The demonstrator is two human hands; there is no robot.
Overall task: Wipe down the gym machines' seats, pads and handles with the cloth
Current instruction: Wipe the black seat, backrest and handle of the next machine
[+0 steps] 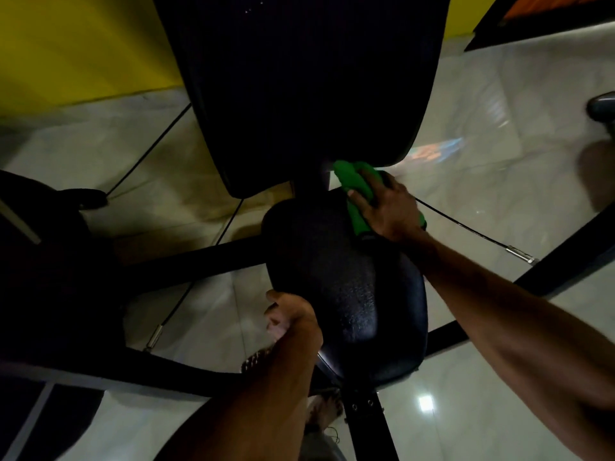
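A black padded seat [346, 287] of a gym machine fills the middle of the head view, with its tall black back pad [299, 88] rising beyond it. My right hand [389, 207] presses a green cloth [354, 183] onto the far right corner of the seat, close under the back pad's lower edge. My left hand [293, 316] grips the seat's near left edge, fingers curled under the rim.
Black frame bars [199, 261] run under the seat across a pale glossy tiled floor [499, 128]. Thin steel cables [476, 232] stretch left and right. A dark pad [40, 261] sits at left, a yellow wall [83, 44] behind. My bare feet [324, 410] stand below.
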